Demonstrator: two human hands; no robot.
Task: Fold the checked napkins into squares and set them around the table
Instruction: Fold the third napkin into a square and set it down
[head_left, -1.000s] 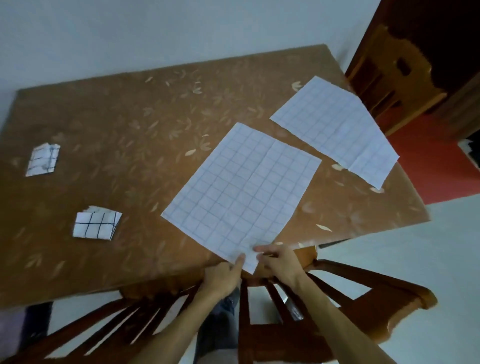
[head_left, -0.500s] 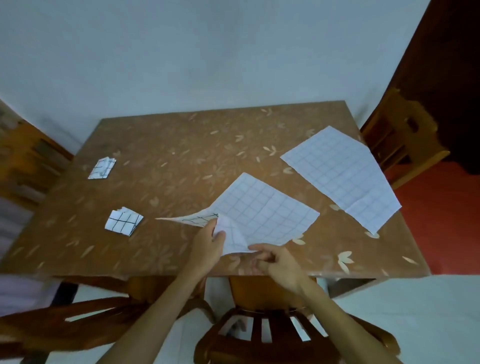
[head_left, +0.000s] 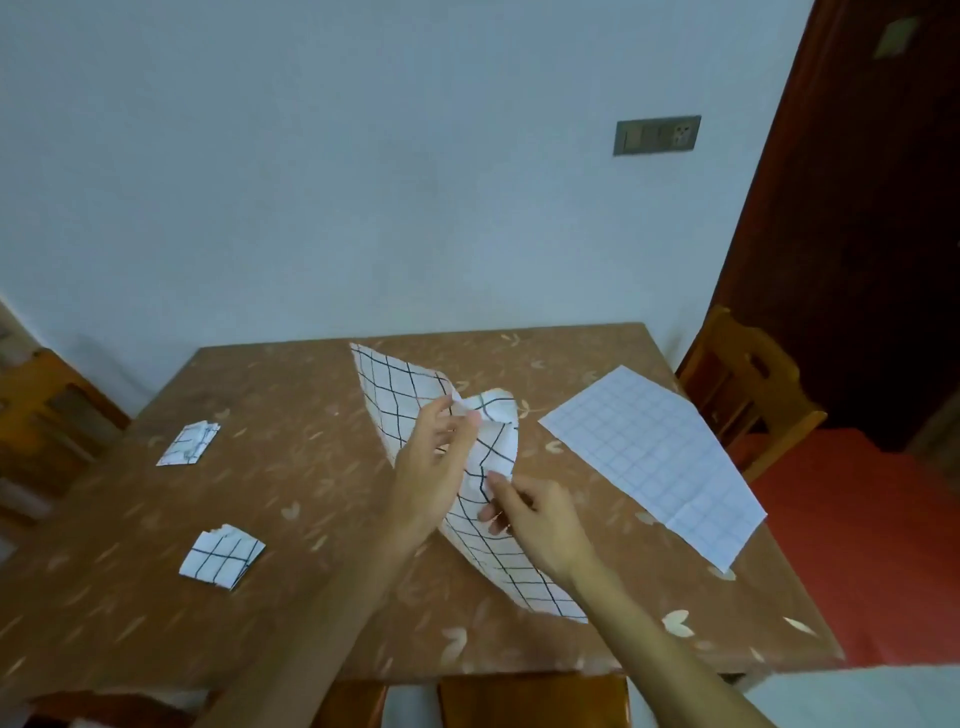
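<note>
Centre frame: napkin (head_left: 400, 395) held bowed above the table (head_left: 311, 467). Left hand (head_left: 434, 467) pinched its upper fold, fingers curled. Right hand (head_left: 540, 525) pinched its lower edge. Second napkin (head_left: 654, 457) lay flat at right. Far square (head_left: 189, 444) and near square (head_left: 223, 558) lay left.

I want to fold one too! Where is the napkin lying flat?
In the head view, the flat napkin lies on the right side of the table, near the wooden chair, to the right of the right hand.
</note>
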